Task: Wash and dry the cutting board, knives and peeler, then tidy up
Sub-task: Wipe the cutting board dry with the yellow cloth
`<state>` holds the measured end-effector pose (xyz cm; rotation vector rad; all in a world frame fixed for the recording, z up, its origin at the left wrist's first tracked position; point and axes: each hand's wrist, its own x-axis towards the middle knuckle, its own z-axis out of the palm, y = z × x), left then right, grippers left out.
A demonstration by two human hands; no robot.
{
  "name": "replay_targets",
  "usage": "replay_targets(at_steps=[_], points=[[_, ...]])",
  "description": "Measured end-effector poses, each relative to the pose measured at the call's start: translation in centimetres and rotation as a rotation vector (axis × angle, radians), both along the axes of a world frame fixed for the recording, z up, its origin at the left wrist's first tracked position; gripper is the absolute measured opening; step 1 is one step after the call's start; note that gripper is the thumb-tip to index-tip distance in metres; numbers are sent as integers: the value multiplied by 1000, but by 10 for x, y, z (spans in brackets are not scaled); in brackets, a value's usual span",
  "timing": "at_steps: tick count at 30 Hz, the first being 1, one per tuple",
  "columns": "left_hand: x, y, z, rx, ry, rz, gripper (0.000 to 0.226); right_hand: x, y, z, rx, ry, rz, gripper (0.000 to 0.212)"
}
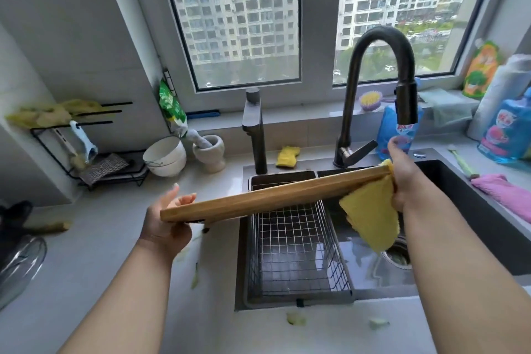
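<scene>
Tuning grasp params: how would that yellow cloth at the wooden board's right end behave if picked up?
Probably floppy: the yellow cloth drapes in loose folds below the wooden cutting board, pinched by the right hand. Likely light, since it hangs from that one grip. It may be damp, given the wet sink below, though wetness can't be confirmed.

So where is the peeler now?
In the head view the peeler hangs on the black rack at the far left of the counter, left of the white bowls, far from both hands.
</scene>
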<state>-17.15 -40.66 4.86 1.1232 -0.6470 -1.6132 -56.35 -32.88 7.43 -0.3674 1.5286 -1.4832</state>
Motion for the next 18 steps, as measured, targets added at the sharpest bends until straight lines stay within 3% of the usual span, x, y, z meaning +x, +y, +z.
replay_targets(at_steps=[3, 7, 12, 18], points=[[8, -3, 0, 113, -128, -230, 51, 1, 5, 1, 60, 76, 24, 69], [7, 0, -3, 165, -269, -306, 68, -2, 9, -4, 165, 182, 38, 75], [10, 2, -19, 153, -520, -480, 45, -1, 18, -18, 390, 334, 146, 96], [12, -6, -49, 24, -748, -451, 52, 12, 19, -35, 496, 514, 292, 72]])
